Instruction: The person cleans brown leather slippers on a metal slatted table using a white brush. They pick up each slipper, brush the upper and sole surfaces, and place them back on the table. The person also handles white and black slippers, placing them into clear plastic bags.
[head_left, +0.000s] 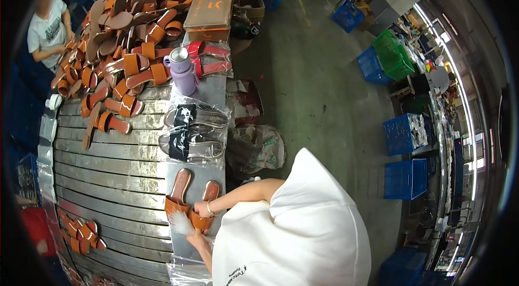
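Observation:
Two brown-soled slide sandals with orange-brown straps lie side by side at the front edge of the bench. My right hand (203,208), with a band at the wrist, is closed on the strap area of the nearer sandal (212,190). Below it, my left hand (198,239) is closed beside that sandal's toe, against a white fluffy tuft (181,223); its fingertips are partly hidden. The tuft overlaps the strap of the other sandal (182,183). Just beyond lies a pair of black-strapped slides (186,133) in clear plastic.
A large heap of brown sandals (116,21) covers the bench's far end, near a person in white (48,32). A purple bottle (184,74), a shoebox (210,9) and red sandals (213,58) stand along the edge. More sandals (81,234) lie lower left. Blue crates (405,178) line the right.

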`<action>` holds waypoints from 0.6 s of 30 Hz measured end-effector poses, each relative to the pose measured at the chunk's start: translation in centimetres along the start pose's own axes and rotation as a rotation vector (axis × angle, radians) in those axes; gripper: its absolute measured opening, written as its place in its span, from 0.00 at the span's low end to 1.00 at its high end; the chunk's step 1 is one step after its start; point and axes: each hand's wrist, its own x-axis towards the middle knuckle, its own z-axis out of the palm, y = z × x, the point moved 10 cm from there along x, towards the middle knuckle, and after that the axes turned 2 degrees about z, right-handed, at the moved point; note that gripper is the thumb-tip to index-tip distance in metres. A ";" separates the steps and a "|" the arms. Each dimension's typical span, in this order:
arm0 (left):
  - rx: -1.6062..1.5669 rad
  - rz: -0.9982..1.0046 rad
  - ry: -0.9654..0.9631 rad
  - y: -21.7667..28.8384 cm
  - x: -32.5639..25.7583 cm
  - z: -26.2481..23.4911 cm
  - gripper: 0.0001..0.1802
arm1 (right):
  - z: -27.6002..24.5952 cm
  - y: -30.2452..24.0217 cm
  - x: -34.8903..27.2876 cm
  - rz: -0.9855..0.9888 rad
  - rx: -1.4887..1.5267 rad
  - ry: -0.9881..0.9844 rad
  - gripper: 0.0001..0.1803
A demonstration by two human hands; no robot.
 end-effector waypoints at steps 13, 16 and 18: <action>0.193 -0.028 -0.039 0.0 1.6 1.3 0.07 | -1.0 -1.9 -1.2 -0.069 -0.140 0.066 0.11; 0.244 -0.018 -0.060 0.5 2.2 1.6 0.07 | -1.9 -3.9 -3.5 0.034 -0.092 0.006 0.11; 0.277 -0.014 -0.091 0.6 2.1 2.4 0.07 | -1.7 -2.7 -2.7 -0.005 -0.130 0.016 0.11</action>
